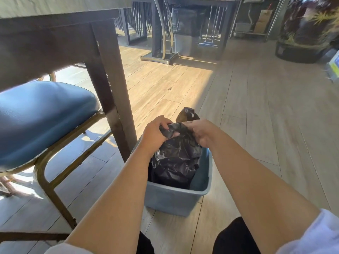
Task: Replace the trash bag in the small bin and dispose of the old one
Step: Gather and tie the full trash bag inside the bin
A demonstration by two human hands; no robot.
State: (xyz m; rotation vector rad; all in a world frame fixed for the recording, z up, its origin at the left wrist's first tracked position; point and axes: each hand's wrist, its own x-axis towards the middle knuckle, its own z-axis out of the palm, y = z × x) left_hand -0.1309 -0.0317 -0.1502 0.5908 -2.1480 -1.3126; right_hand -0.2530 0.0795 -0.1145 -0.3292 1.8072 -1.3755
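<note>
A wooden floor [238, 107] is filling most of the view, sunlit toward 12 o'clock and shaded toward 3. A dark table [108, 74] is standing at 10 o'clock, its leg coming down just beside the bin, and a blue-cushioned chair [42, 114] is tucked under it at 9 o'clock.

The small grey-blue bin [176, 198] is sitting on the floor near 6 o'clock, between the person's knees and the table leg. The old black trash bag [176, 158] is still sitting inside it, its body bunched up and rising above the rim.

Both hands are working at the top of the bag. The left hand [156, 132] is curling its grip round a gathered twist of plastic at the bag's 10 o'clock corner; the right hand [200, 132] is pinching the neck at 1 o'clock, with a loose tail of plastic sticking up beyond it.

By the look of it, the task is in its early part: the bag's mouth is being gathered or knotted. Lifting the bag out, carrying it to disposal, and fitting a fresh liner all appear to be left. No new bag is showing anywhere.
</note>
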